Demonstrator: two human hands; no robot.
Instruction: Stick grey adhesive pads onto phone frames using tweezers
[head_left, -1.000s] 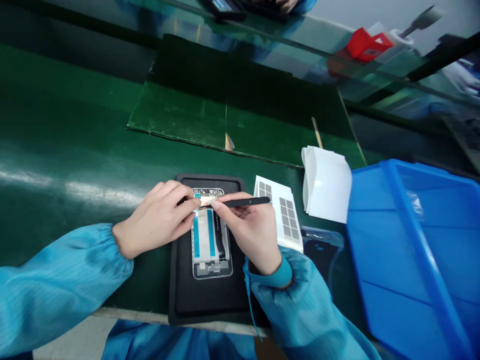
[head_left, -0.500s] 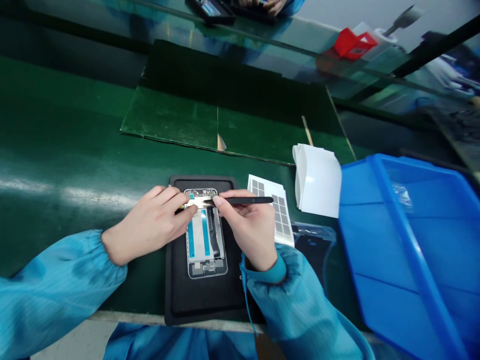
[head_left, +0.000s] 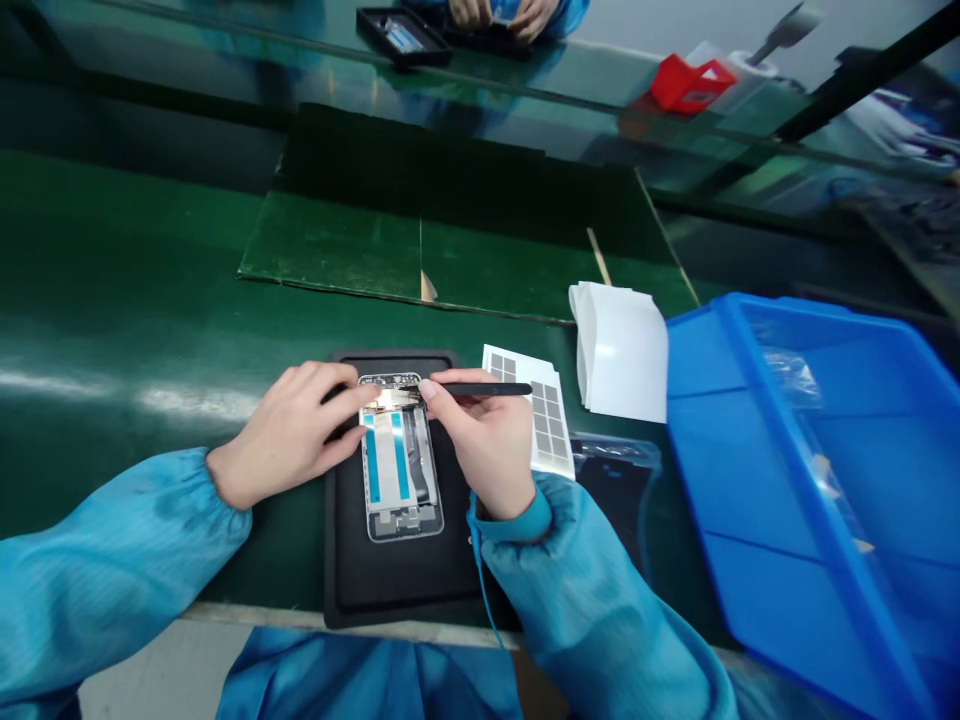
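An opened smartphone [head_left: 388, 460] with bared inner parts and two blue strips along its light middle lies on a black tray [head_left: 405, 590]. My left hand [head_left: 296, 435] reaches over from the left with its fingers apart. Its index fingertip rests on the phone's upper part, and the thumb is by the left edge. In my right hand [head_left: 487, 440] is a pair of black tweezers [head_left: 487, 389], gripped between thumb and fingers. Their tips point left at the shiny part near the top of the phone; whether they pinch anything is too small to tell.
Right of the tray lie a sheet of grey squares [head_left: 551, 420], folded white sheets [head_left: 622, 350] and a dark piece in clear plastic [head_left: 619, 490]. A blue bin [head_left: 705, 480] stands farther right. A green board [head_left: 337, 240] lies beyond; across, another person's hands [head_left: 532, 18] work.
My left hand has drawn back a little left, its thumb and index finger spreading wider apart. The tweezers stay at the phone's upper part. The whole view has shifted slightly.
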